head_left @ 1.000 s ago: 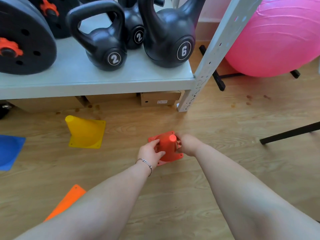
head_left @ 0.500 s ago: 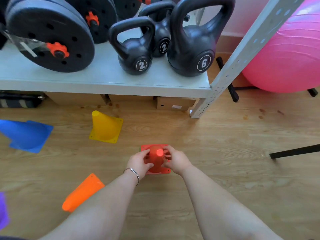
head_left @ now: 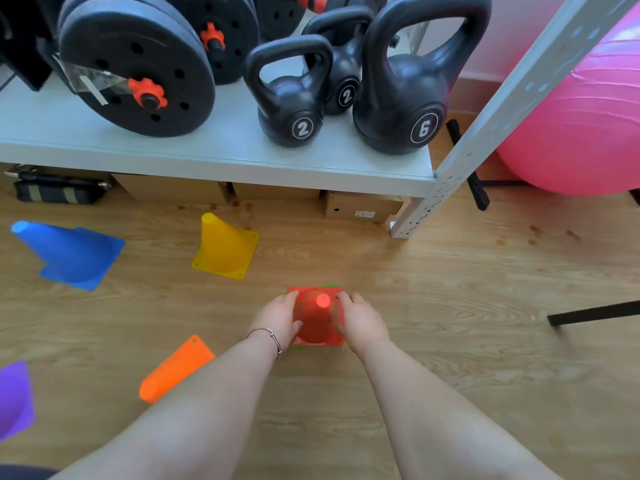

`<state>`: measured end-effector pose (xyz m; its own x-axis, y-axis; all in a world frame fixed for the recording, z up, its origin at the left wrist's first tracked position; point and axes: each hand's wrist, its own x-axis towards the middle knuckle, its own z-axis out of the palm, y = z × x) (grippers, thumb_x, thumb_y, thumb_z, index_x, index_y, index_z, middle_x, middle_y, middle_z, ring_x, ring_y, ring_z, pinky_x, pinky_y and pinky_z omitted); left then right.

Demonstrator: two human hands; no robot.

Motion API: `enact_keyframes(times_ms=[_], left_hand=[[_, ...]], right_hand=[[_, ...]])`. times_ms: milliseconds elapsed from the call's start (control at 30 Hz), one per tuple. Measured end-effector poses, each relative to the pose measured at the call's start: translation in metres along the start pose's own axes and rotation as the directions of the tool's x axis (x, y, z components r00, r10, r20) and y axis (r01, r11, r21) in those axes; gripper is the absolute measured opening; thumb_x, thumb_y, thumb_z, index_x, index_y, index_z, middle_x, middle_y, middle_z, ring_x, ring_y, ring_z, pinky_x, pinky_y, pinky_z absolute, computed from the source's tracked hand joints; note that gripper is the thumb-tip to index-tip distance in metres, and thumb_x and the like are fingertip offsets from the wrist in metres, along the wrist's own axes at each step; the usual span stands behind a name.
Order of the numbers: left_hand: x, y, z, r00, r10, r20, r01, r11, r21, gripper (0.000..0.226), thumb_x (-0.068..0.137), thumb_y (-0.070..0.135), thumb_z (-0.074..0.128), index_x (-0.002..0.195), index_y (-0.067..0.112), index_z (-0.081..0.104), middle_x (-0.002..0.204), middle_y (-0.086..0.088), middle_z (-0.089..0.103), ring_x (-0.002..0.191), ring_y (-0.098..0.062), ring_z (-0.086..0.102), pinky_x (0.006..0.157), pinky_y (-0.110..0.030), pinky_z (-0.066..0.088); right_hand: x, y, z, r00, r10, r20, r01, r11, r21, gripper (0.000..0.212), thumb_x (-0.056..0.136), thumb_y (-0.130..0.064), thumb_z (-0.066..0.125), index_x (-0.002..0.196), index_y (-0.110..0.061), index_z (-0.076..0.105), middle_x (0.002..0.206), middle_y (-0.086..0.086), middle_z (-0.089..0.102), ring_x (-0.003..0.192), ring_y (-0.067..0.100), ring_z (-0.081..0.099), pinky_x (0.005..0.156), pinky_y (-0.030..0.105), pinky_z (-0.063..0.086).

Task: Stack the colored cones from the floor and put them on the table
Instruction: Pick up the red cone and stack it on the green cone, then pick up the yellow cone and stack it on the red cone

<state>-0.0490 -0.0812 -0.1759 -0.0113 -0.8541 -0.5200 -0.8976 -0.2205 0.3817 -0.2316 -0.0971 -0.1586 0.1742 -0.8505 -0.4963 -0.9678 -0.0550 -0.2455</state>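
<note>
Gripping the red cone [head_left: 316, 322] at centre frame, the left hand [head_left: 277, 318] and right hand [head_left: 362, 322] clasped its opposite sides.

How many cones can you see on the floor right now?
6, at least: red cone between both hands, a green edge showing beneath it, yellow cone upright near the shelf, blue cone and orange cone tipped, purple cone at the left edge.

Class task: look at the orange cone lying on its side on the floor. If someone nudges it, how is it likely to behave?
The orange cone would probably roll in a curve rather than straight, since it tapers. Its square base, tilted up off the floor, would likely stop the roll soon. It looks like thin moulded plastic, so probably light and easily pushed across the smooth wooden floor.
</note>
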Motion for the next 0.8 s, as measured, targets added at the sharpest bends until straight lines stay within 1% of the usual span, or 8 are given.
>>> enact_keyframes(times_ms=[100, 200, 233, 300, 367, 467, 633, 800], left_hand=[[-0.004, -0.004, -0.006, 0.997, 0.012, -0.075, 0.002, 0.983, 0.182, 0.064, 0.090, 0.033, 0.057, 0.146, 0.020, 0.028, 0.145, -0.004, 0.045, 0.129, -0.028, 0.046, 0.101, -0.040, 0.043], [-0.007, -0.003, -0.013, 0.985, 0.006, -0.171, 0.039, 0.965, 0.258, 0.071, 0.089, 0.039, 0.059, 0.148, 0.019, 0.024, 0.151, -0.005, 0.036, 0.136, -0.026, 0.037, 0.107, -0.038, 0.036], [-0.009, -0.002, -0.016, 0.980, 0.000, -0.199, 0.054, 0.962, 0.266, 0.073, 0.088, 0.040, 0.059, 0.148, 0.019, 0.024, 0.151, -0.005, 0.035, 0.139, -0.025, 0.034, 0.110, -0.038, 0.032], [-0.011, 0.001, -0.024, 0.968, -0.009, -0.250, 0.081, 0.958, 0.277, 0.075, 0.087, 0.043, 0.059, 0.149, 0.018, 0.023, 0.153, -0.007, 0.032, 0.143, -0.025, 0.027, 0.116, -0.040, 0.025], [-0.013, 0.002, -0.035, 0.955, -0.019, -0.296, 0.109, 0.951, 0.289, 0.078, 0.087, 0.046, 0.058, 0.149, 0.017, 0.022, 0.156, -0.008, 0.029, 0.146, -0.026, 0.022, 0.118, -0.042, 0.021], [-0.016, 0.000, -0.054, 0.939, -0.047, -0.342, 0.158, 0.939, 0.305, 0.079, 0.087, 0.049, 0.056, 0.150, 0.017, 0.020, 0.157, -0.009, 0.027, 0.147, -0.026, 0.020, 0.119, -0.044, 0.019], [-0.020, -0.011, -0.090, 0.922, -0.073, -0.379, 0.212, 0.917, 0.337, 0.082, 0.086, 0.048, 0.058, 0.150, 0.016, 0.019, 0.158, -0.009, 0.026, 0.148, -0.025, 0.019, 0.119, -0.046, 0.020], [-0.031, -0.036, -0.119, 0.894, -0.144, -0.424, 0.293, 0.905, 0.308, 0.086, 0.086, 0.050, 0.059, 0.151, 0.013, 0.016, 0.157, -0.009, 0.027, 0.147, -0.024, 0.021, 0.119, -0.044, 0.021]], right_hand=[[-0.001, 0.001, -0.005, 0.992, -0.004, -0.124, -0.009, 0.995, -0.101, 0.029, 0.094, -0.015, 0.052, 0.123, -0.017, 0.048, 0.117, 0.009, 0.054, 0.111, 0.032, 0.054, 0.091, 0.042, 0.047], [0.002, 0.001, -0.015, 0.974, -0.034, -0.225, -0.004, 0.986, -0.164, 0.024, 0.094, -0.019, 0.052, 0.117, -0.016, 0.050, 0.117, 0.007, 0.056, 0.116, 0.030, 0.051, 0.100, 0.038, 0.040], [0.004, 0.000, -0.020, 0.967, -0.050, -0.248, 0.005, 0.984, -0.177, 0.026, 0.093, -0.023, 0.054, 0.118, -0.017, 0.050, 0.118, 0.007, 0.056, 0.119, 0.029, 0.050, 0.105, 0.039, 0.038], [0.007, -0.003, -0.030, 0.954, -0.079, -0.288, 0.024, 0.981, -0.191, 0.039, 0.089, -0.032, 0.062, 0.123, -0.017, 0.049, 0.124, 0.006, 0.055, 0.128, 0.027, 0.045, 0.114, 0.041, 0.031], [0.009, -0.007, -0.041, 0.939, -0.098, -0.329, 0.034, 0.980, -0.196, 0.051, 0.085, -0.038, 0.067, 0.127, -0.017, 0.048, 0.129, 0.005, 0.054, 0.135, 0.027, 0.041, 0.117, 0.043, 0.027], [0.013, -0.016, -0.057, 0.920, -0.109, -0.376, 0.038, 0.981, -0.191, 0.058, 0.084, -0.039, 0.068, 0.132, -0.015, 0.047, 0.134, 0.006, 0.053, 0.138, 0.027, 0.039, 0.118, 0.045, 0.026], [0.019, -0.040, -0.079, 0.905, -0.134, -0.405, 0.061, 0.980, -0.188, 0.056, 0.084, -0.037, 0.070, 0.130, -0.015, 0.048, 0.131, 0.005, 0.054, 0.135, 0.027, 0.041, 0.117, 0.045, 0.028], [0.021, -0.072, -0.089, 0.896, -0.172, -0.410, 0.106, 0.978, -0.179, 0.053, 0.083, -0.035, 0.069, 0.128, -0.016, 0.049, 0.128, 0.004, 0.055, 0.130, 0.026, 0.045, 0.115, 0.043, 0.031]])
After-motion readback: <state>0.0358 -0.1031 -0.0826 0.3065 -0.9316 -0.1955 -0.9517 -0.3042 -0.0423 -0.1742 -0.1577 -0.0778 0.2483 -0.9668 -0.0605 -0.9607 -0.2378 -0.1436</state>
